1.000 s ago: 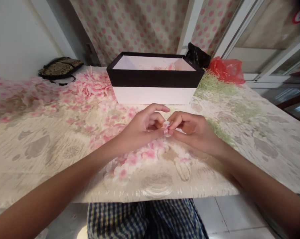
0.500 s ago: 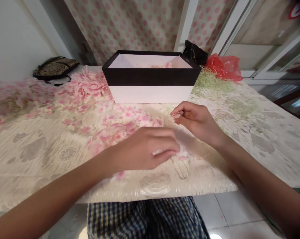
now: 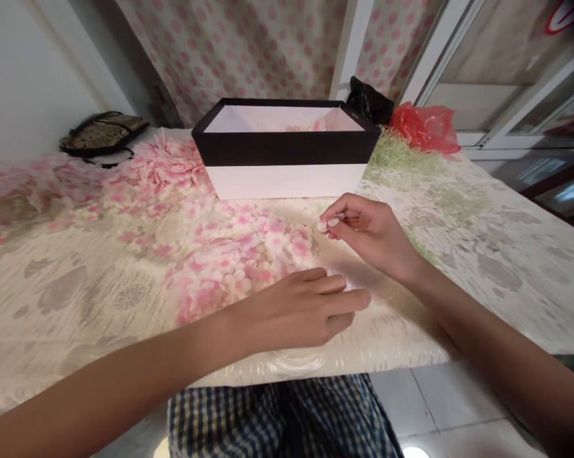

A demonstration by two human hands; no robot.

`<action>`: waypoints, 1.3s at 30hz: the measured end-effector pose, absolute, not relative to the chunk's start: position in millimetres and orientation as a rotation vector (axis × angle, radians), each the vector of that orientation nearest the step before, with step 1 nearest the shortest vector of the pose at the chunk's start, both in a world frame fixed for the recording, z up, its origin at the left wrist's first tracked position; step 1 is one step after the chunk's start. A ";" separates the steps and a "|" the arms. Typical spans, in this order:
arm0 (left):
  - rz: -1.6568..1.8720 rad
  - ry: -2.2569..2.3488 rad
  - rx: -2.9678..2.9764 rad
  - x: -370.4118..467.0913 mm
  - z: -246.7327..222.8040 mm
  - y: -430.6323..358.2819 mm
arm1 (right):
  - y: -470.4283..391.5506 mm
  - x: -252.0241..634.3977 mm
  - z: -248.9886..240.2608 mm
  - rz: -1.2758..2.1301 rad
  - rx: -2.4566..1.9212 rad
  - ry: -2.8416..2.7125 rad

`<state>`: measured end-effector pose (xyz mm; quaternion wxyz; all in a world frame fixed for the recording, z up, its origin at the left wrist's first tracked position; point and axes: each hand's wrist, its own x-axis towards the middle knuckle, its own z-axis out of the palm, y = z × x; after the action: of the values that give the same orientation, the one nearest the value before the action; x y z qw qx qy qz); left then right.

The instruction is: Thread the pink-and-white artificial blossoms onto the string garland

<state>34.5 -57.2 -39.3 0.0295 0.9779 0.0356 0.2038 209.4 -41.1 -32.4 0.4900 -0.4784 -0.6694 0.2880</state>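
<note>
My right hand (image 3: 363, 229) is raised over the middle of the table, pinching a small pale pink artificial flower (image 3: 328, 224) between thumb and fingertips. Low over the cloth near the front edge is my left hand (image 3: 306, 308), palm down. Its fingers are bent and close together, and whatever lies under or between them is hidden. Left of the right hand spreads a pile of loose pink and white artificial flowers (image 3: 220, 270). Behind both hands stands an open box (image 3: 287, 181), white with a black rim, with some pink flowers (image 3: 318, 125) inside.
More pink petals (image 3: 163, 162) are heaped at the back left, below a patterned bag (image 3: 103, 135). Right of the box lie green paper shreds (image 3: 401, 156), a red plastic bag (image 3: 424, 127) and a black bag (image 3: 369, 100). A patterned cloth (image 3: 496, 222) covers the table.
My left hand has shifted down and slightly right, uncovering more of the flower pile. The right hand has turned a little, so the flower in its fingertips shows more clearly.
</note>
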 end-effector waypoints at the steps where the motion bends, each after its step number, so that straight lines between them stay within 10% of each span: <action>1: 0.678 0.173 2.936 34.6 -39.5 -56.0 | -41.2 210.3 -32.4 0.683 -1.155 -1.611; 15: 0.870 0.788 1.699 27.0 -31.2 -26.7 | -45.0 218.2 -20.1 1.400 -0.676 -1.298; 39: 0.876 0.844 1.965 24.8 -27.2 -28.4 | -46.2 217.4 -23.1 1.438 -0.654 -1.282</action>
<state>24.8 -28.4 -27.2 0.4033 0.7781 0.3340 0.3469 217.4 -46.2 -23.1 0.5257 -0.2734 -0.5361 0.6013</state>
